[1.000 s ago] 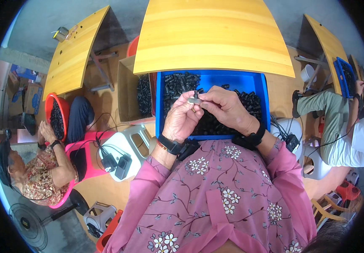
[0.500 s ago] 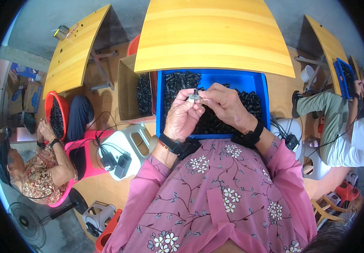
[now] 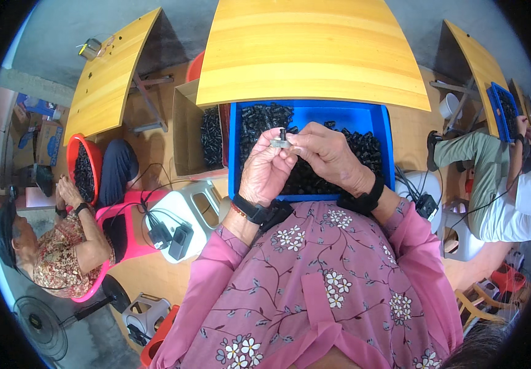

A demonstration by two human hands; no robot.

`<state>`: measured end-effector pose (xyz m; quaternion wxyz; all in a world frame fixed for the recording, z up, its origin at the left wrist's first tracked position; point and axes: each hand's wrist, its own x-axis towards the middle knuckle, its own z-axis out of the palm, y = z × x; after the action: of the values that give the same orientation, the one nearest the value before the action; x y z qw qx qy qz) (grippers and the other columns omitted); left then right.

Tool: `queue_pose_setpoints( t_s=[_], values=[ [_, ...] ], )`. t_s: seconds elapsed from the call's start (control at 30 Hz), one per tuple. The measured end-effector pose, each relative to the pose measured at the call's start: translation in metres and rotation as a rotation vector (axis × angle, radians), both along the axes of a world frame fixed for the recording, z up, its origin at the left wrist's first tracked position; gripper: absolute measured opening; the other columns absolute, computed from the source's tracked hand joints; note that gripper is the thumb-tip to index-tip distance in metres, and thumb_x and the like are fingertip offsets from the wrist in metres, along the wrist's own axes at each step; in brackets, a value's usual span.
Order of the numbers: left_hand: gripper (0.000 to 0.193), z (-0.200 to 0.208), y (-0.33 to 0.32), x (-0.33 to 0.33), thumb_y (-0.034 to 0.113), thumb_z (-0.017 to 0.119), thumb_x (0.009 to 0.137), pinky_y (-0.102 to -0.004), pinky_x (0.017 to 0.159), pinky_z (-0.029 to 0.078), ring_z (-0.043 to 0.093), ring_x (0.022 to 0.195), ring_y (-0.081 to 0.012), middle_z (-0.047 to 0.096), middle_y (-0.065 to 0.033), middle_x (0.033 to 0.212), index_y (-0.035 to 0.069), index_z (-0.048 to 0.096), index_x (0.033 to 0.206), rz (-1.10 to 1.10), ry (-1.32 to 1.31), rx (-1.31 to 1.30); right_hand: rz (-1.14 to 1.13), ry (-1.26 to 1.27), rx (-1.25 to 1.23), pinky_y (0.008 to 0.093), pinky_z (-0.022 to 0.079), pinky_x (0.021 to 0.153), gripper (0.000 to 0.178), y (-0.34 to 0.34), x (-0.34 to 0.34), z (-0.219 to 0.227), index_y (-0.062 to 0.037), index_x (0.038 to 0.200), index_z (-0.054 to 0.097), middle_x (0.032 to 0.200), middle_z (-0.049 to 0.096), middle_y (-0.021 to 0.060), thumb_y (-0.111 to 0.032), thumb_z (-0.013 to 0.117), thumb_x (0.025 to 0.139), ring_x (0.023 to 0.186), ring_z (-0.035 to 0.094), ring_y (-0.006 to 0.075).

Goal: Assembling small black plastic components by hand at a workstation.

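A small part [image 3: 281, 142] with a black stub on top and a flat grey piece below is between my fingertips, above a blue bin. My left hand [image 3: 263, 169] pinches it from the left, thumb and fingers closed on it. From the right, the thumb and fingertips of my right hand [image 3: 328, 157] close on the grey piece's edge. Below lies a heap of small black cylindrical parts [image 3: 364, 150] in the blue bin [image 3: 327, 114]. The fingers hide some of the held part.
A yellow wooden table [image 3: 314, 55] overhangs the bin's far edge. Left of it stands a cardboard box [image 3: 185, 129] with more black parts. White stools [image 3: 185, 221] with cables flank me. Co-workers sit at left, by a red basin [image 3: 96, 163], and at right, by a blue tray [image 3: 496, 114].
My hands have shifted the part very slightly left, and it is tilted a little differently, with its black stub showing more. The grip stays the same.
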<state>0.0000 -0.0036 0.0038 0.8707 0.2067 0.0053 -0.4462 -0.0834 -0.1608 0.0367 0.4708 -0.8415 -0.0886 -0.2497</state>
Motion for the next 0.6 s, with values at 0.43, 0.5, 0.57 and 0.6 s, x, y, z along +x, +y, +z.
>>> queue_pose_setpoints(
  t_s=[0.43,0.5,0.57,0.6],
  values=[
    [0.018,0.0013,-0.0005,0.0008,0.003,0.062,0.092,-0.0277,0.074,0.047,0.055,0.079,-0.0112,0.062,-0.0045,0.098,0.007,0.062,0.109,-0.009,-0.033,-0.011,-0.036,0.049,-0.019,0.0343,0.051,0.063,0.022,-0.0025,0.0017,-0.0049,-0.0033,0.111,0.067,0.083,0.058,0.013,-0.005,0.065,0.089,0.071,0.062,0.0287],
    [0.017,0.0016,-0.0006,0.0011,0.002,0.061,0.092,-0.0277,0.074,0.046,0.055,0.079,-0.011,0.062,-0.0045,0.098,0.008,0.062,0.108,-0.006,-0.04,-0.005,-0.029,0.066,0.003,0.0338,0.051,0.063,0.021,-0.003,0.0016,-0.0043,-0.003,0.11,0.067,0.083,0.059,0.0129,-0.006,0.066,0.089,0.072,0.063,0.0284],
    [0.015,0.0015,-0.0008,0.0016,0.003,0.06,0.094,-0.0279,0.073,0.046,0.055,0.079,-0.0111,0.062,-0.0049,0.098,0.007,0.061,0.108,-0.013,-0.039,0.004,-0.029,0.077,0.01,0.0336,0.051,0.064,0.021,-0.0048,0.0011,-0.0043,-0.0031,0.11,0.067,0.083,0.059,0.0129,-0.006,0.066,0.089,0.072,0.063,0.0281],
    [0.015,-0.0006,-0.0006,0.0022,0.003,0.06,0.094,-0.0279,0.073,0.046,0.055,0.079,-0.0111,0.062,-0.0049,0.098,0.007,0.061,0.108,-0.014,-0.039,0.005,-0.031,0.088,0.016,0.0334,0.051,0.064,0.022,-0.0055,0.0009,-0.0045,-0.0032,0.11,0.067,0.084,0.06,0.0129,-0.006,0.067,0.089,0.073,0.064,0.0279]
  ],
)
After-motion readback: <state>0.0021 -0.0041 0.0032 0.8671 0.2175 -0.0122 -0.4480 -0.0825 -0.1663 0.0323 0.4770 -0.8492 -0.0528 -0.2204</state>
